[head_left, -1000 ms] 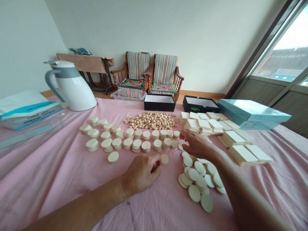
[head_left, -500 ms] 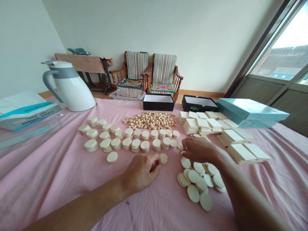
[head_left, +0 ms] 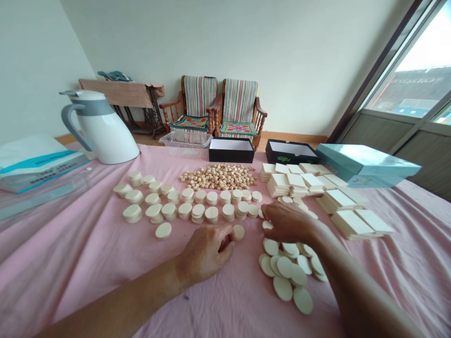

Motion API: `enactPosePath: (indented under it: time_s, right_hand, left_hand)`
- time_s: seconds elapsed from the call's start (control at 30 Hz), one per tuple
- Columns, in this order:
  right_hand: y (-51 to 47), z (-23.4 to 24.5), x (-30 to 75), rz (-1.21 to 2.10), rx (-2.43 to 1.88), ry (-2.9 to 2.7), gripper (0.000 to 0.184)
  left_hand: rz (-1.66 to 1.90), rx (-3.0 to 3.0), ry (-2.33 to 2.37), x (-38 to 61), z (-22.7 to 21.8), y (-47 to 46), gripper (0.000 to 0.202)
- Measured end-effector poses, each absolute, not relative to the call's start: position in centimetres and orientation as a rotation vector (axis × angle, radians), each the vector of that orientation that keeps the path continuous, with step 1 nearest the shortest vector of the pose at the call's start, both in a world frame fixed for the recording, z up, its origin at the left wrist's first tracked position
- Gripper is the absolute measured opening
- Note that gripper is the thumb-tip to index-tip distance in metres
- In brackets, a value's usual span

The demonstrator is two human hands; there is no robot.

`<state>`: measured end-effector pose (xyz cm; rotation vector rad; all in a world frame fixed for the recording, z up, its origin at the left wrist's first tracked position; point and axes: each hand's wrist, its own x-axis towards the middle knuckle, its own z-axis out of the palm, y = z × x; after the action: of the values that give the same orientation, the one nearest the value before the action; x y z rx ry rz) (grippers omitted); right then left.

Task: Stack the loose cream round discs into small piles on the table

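Observation:
Rows of small stacks of cream discs [head_left: 183,211] cover the middle of a pink cloth. My left hand [head_left: 207,249] rests curled on the cloth, its fingertips beside a single disc [head_left: 238,232]. My right hand [head_left: 289,223] hangs just above a loose heap of flat discs [head_left: 285,274], fingers curved down near the end of the rows. Whether either hand holds a disc is hidden by the fingers. Beyond the rows lies a pile of small wooden beads [head_left: 218,177]. Stacks of cream rectangular tiles [head_left: 292,184] stand to the right.
A white jug [head_left: 102,134] stands at the cloth's far left, beside a white package [head_left: 38,164]. Along the far edge are a clear plastic tub [head_left: 185,145], black boxes [head_left: 231,150] and a teal box [head_left: 366,166]. Wooden armchairs [head_left: 218,105] stand behind.
My right hand has moved lower in the view, closer to the loose discs. My left hand has barely moved. The whole scene has shifted slightly left as my head turned.

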<state>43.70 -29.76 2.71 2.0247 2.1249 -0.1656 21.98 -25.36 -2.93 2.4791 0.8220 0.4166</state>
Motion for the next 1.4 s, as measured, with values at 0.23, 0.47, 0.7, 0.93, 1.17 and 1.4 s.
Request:
enactPosePath:
  time_s: [0.23, 0.47, 0.7, 0.93, 1.17, 1.4]
  right_hand:
    - [-28.6, 2.0, 45.0, -0.074, 2.324, 2.124, 0.014]
    - [-28.0, 1.6, 45.3, -0.119, 2.423, 1.997, 0.029]
    - [-28.3, 1.2, 46.0, -0.234, 2.284, 2.182, 0.023]
    - [-28.1, 0.6, 45.1, -0.217, 2.202, 2.186, 0.023]
    - [-28.1, 1.2, 45.6, -0.324, 2.211, 2.274, 0.029]
    - [-27.2, 1.1, 47.8, -0.134, 2.488, 2.098, 0.020]
  left_hand:
    - [0.407, 2.471, 0.812, 21.9, -2.9, -25.4, 0.008]
    - [0.432, 2.474, 0.792, 21.9, -2.9, -25.4, 0.010]
    - [0.423, 2.474, 0.795, 21.9, -2.8, -25.5, 0.009]
    - [0.413, 2.473, 0.799, 21.9, -2.8, -25.5, 0.008]
    - [0.419, 2.472, 0.807, 21.9, -2.8, -25.4, 0.008]
    - [0.524, 2.426, 0.772, 21.9, -2.7, -25.3, 0.013]
